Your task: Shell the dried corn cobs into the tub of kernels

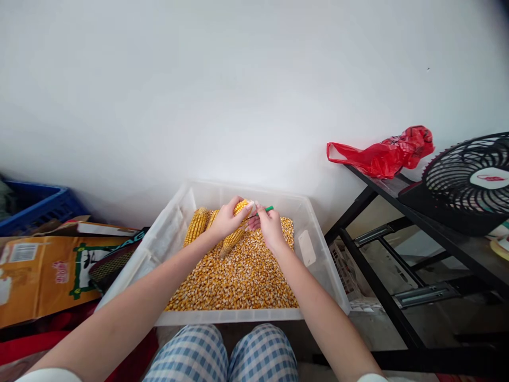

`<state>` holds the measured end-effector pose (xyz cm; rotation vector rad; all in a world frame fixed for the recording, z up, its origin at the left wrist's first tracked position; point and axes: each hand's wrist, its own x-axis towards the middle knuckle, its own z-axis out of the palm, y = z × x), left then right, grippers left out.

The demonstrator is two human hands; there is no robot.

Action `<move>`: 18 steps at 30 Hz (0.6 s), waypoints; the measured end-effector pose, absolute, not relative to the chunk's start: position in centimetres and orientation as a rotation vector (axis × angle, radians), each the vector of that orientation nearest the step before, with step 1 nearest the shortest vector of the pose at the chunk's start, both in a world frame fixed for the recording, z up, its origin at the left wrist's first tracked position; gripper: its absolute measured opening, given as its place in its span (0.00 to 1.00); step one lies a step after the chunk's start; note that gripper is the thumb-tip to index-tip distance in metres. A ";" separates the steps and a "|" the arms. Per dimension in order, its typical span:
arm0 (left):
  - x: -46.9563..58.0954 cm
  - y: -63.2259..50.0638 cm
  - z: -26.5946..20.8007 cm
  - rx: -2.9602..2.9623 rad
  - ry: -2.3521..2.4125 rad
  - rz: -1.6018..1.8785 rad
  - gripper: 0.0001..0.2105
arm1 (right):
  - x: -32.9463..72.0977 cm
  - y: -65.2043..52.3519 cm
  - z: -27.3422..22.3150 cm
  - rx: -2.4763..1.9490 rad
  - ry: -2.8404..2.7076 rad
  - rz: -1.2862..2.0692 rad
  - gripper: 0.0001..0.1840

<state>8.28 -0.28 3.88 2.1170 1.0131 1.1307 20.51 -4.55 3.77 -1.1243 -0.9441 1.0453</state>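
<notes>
My left hand grips a yellow corn cob, held tilted over a clear plastic bin. My right hand holds a thin tool with a green handle, its tip against the cob's upper end. Loose corn kernels fill the bin's floor. Two more whole cobs lie at the bin's far left, partly hidden by my left hand.
A brown cardboard box and a blue crate sit to the left. On the right a black shelf carries a red plastic bag and a black fan. My knees in checked trousers are below the bin.
</notes>
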 end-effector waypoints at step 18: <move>8.4 1.9 3.5 0.885 0.766 1.125 0.19 | 20.2 -5.4 5.0 -0.965 -1.072 1.100 0.19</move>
